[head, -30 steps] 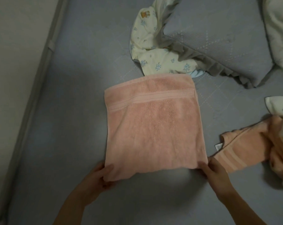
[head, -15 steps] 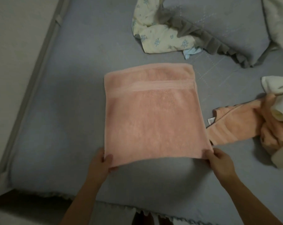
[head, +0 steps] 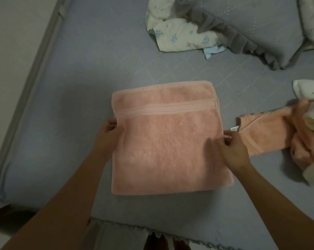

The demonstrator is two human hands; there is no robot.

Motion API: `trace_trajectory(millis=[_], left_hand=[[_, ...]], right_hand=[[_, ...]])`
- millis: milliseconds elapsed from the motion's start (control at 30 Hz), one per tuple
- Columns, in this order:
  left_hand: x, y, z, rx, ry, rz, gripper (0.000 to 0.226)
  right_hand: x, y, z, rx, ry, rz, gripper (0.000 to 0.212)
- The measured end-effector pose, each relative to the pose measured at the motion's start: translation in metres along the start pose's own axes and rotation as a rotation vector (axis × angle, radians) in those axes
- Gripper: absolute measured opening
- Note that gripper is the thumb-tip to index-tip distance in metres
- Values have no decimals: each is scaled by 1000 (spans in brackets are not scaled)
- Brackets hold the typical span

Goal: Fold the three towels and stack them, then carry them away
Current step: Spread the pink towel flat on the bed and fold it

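Head view: a pink towel [head: 167,141], already folded down to a squarish pad, lies flat on the grey-blue bedspread [head: 91,73] near the bed's front edge. The left hand [head: 108,136] is at the towel's left side edge, fingers curled onto it with the thumb over the top; it looks like a light pinch on the layers, though the fingers underneath are hidden. The right hand [head: 232,151] is at the opposite side edge, thumb lying on the towel's top and fingers bent around the edge; it is blurred, so how firmly it has closed I cannot tell for certain. The towel lies between the two hands, touching both, about midway along its sides.

Judging from this, the step in hand is the folding of the first towel: a further fold across the middle, or squaring up the pad. The next move calls for both hands to work evenly so the layers stay aligned.

Just right of the right hand, a second pink towel [head: 271,134] lies crumpled and unfolded, tangled with a white towel [head: 311,91] at the frame's edge; both remain to be folded. A floral cloth [head: 179,37] and a frilled grey pillow [head: 251,27] lie farther back
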State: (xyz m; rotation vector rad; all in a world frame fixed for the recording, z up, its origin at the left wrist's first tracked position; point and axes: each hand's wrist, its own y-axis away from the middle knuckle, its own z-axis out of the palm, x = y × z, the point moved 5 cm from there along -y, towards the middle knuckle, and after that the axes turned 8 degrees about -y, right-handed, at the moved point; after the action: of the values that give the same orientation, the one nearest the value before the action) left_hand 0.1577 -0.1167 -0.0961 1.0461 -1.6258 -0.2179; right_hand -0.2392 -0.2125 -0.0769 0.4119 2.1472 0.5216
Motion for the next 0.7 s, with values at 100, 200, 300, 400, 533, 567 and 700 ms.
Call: trace_trajectory(millis=[100,200,300,400,533,567,700], left_hand=[[10,-29,5,-56,19,-10,11],[20,-57,-1,21,-79,1,34],[44,-75,-3,90,-94,117,30],[70,-82,-15,160,-5,180,16],[86,-92,-32,221,215,244,11],[85,-98,-28,215,146,240,14],[75,-118,-11,227,-195,235,37]], right_hand=[[-28,-31,11,-7,-57,-19,51],[-52,-67,18,82,-170,8,55],[-71,-94,21,143,-229,48,56],[-84,-106,19,151,-255,36,55],[-91,-108,12,252,-292,-110,17],[-87,-110,12,266,-279,-97,15],[-72,-122,19,215,-203,76,23]])
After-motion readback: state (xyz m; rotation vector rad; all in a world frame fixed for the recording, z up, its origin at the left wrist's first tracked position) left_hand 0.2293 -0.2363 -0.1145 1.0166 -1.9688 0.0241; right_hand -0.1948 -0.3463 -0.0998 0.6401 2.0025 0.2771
